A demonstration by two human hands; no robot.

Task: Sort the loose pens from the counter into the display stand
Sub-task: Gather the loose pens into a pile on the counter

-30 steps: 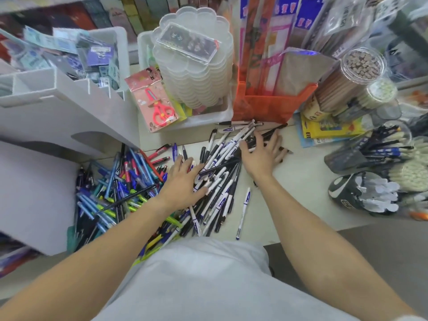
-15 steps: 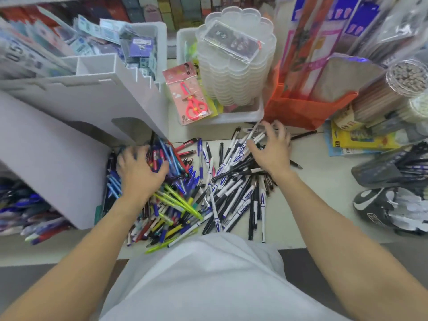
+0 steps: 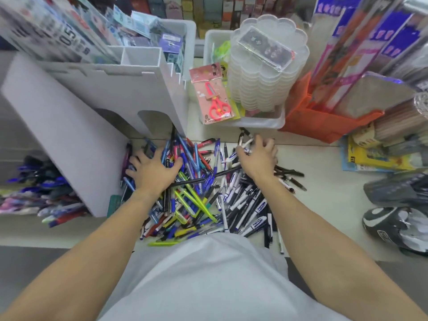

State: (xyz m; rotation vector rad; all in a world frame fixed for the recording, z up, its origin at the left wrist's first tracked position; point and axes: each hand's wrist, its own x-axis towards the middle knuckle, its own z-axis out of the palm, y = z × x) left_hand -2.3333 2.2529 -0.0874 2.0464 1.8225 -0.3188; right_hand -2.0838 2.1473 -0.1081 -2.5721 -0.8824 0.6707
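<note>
Head view: both hands down on the loose pen heap, beside the display stand.

Left hand (image 3: 154, 171) lies palm-down, fingers spread and nearly straight, pressing flat on the coloured pens (image 3: 185, 195) just beside the foot of the white display stand (image 3: 97, 117); it grips nothing. Right hand (image 3: 259, 158), farther from the stand, has fingers curled around a few white-barrelled pens (image 3: 244, 145) at the heap's far edge. Rest of the heap lies on the counter (image 3: 324, 205) between and below both forearms, touching the stand's side panel.
</note>
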